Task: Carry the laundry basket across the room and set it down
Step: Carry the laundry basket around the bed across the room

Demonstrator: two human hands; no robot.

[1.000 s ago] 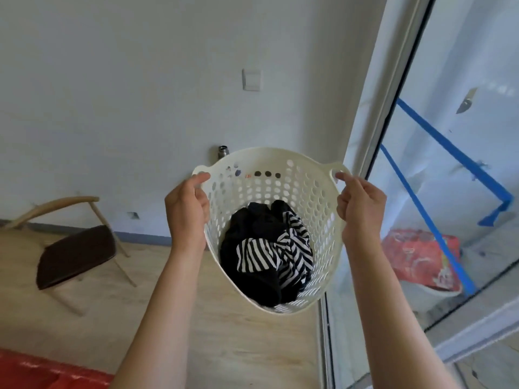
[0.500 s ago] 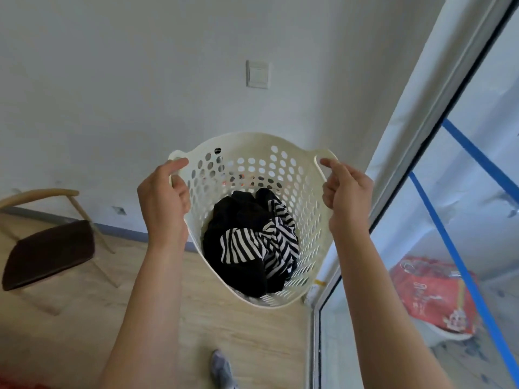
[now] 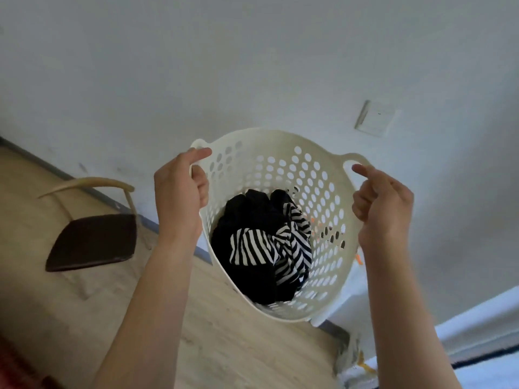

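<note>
A cream plastic laundry basket [image 3: 292, 164] with round holes hangs in the air in front of me, above the wooden floor. Black clothes and a black-and-white striped garment [image 3: 264, 245] lie at its bottom. My left hand [image 3: 179, 195] is shut on the basket's left handle. My right hand [image 3: 382, 203] is curled around the right handle, its fingers hooked under the rim. The basket is close to the white wall behind it.
A wooden chair with a dark seat [image 3: 92, 240] stands at the left by the wall. A white wall switch [image 3: 375, 117] is at upper right. A window frame's bottom corner [image 3: 477, 332] sits at lower right. Light wooden floor [image 3: 238, 346] lies below the basket.
The view has swung left and tilted; the glass door with blue tape has left the frame. The basket, held in both hands, is now nearer the wall and the chair looks closer.
</note>
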